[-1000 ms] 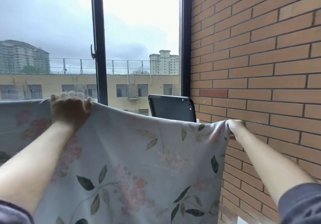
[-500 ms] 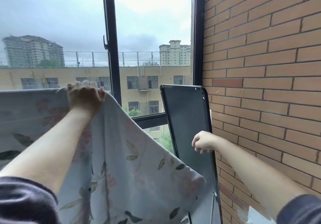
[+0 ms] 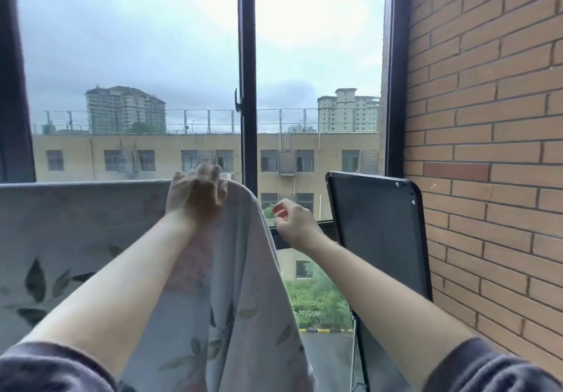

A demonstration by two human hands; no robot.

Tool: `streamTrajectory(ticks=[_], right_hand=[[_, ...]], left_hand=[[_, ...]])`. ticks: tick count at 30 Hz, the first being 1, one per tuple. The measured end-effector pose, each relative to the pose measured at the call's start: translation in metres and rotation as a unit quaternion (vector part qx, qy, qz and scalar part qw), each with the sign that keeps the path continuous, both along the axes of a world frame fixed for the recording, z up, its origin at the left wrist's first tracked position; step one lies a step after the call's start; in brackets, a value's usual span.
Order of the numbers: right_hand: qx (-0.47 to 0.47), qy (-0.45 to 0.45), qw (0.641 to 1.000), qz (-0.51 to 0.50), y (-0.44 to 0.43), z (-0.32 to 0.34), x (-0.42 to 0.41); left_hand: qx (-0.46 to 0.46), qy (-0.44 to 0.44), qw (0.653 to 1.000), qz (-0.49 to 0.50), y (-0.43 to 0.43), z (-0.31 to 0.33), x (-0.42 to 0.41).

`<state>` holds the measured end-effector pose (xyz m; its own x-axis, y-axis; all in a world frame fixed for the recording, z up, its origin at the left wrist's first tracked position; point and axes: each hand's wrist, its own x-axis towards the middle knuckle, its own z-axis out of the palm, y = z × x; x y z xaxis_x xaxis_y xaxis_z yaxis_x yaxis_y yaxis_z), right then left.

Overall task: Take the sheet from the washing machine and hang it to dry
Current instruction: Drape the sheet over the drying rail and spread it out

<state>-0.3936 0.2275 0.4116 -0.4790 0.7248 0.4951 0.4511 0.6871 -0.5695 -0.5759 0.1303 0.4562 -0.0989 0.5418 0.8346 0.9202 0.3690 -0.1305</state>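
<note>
A pale sheet (image 3: 76, 227) printed with pink flowers and dark leaves hangs in front of the window, its top edge running level from the left. The sheet's right end droops down in folds. My left hand (image 3: 196, 198) rests on the top edge at its right end, fingers curled over the fabric. My right hand (image 3: 294, 222) hovers just right of the drooping edge, empty, with thumb and fingers loosely bent and apart. Whatever carries the sheet is hidden under the fabric.
A tall window with a dark frame (image 3: 246, 87) fills the view ahead. A black flat panel (image 3: 377, 239) leans upright at the right, against a brick wall (image 3: 487, 148). Buildings and trees lie outside, far below.
My right hand let go of the sheet's right corner, dropped, then came up leftward beside the hanging edge. The freed end fell into folds. My left hand stayed on the top edge.
</note>
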Motion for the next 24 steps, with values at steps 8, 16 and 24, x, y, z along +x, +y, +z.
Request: streamTrajectory(ticks=[8,16,24], right_hand=[[0.21,0.011,0.976,0.058,-0.035,0.056,-0.104],[0.305,0.016,0.951,-0.057,-0.04,0.049,-0.126],[0.171,-0.05,0.979,-0.097,-0.05,0.065,-0.136]], left_hand=[[0.003,0.045,0.999,0.013,-0.046,0.004,-0.073],[0.063,0.097,0.993,0.01,-0.114,0.004,-0.151],[-0.074,0.014,0.997,0.029,-0.163,0.028,-0.212]])
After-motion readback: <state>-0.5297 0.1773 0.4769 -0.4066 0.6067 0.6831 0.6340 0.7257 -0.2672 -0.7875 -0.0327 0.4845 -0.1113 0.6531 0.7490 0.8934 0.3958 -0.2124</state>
